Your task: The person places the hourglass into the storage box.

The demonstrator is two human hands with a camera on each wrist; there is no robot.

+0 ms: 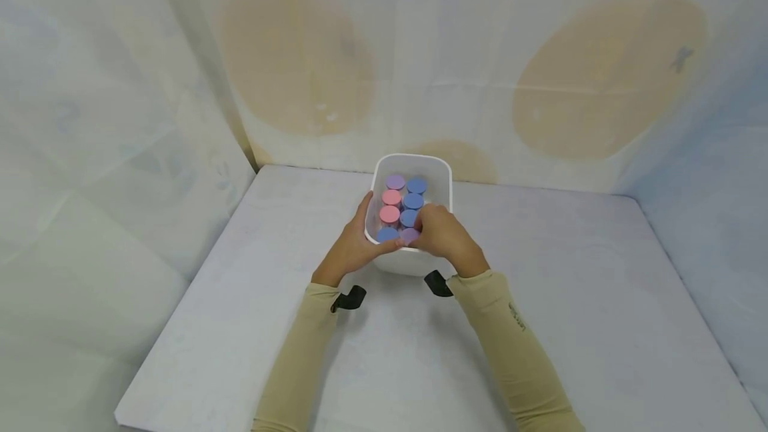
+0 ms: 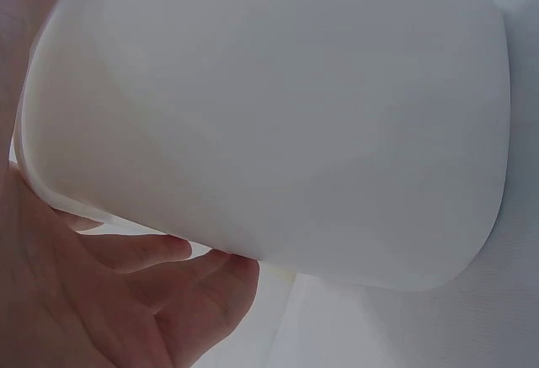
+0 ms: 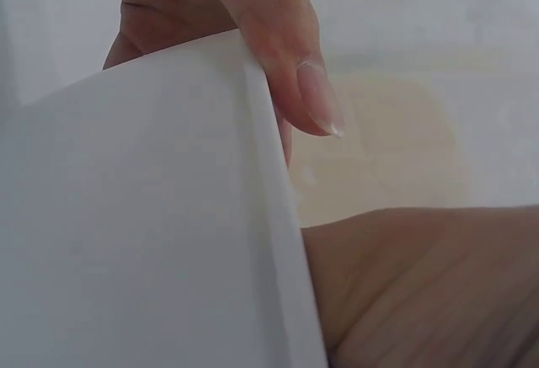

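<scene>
A person stands at a white table with both hands on a white tub directly ahead of them. The tub's long side runs away from the person. Inside stand two rows of round lids, pink, purple and blue. The left hand grips the tub's near left wall. The right hand curls over the near rim, fingers down among the nearest lids. The hands sit close together.

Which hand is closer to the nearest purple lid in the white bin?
Right. The right hand touches the purple lid inside the white bin; the left hand grips the bin's outer left side.
</scene>
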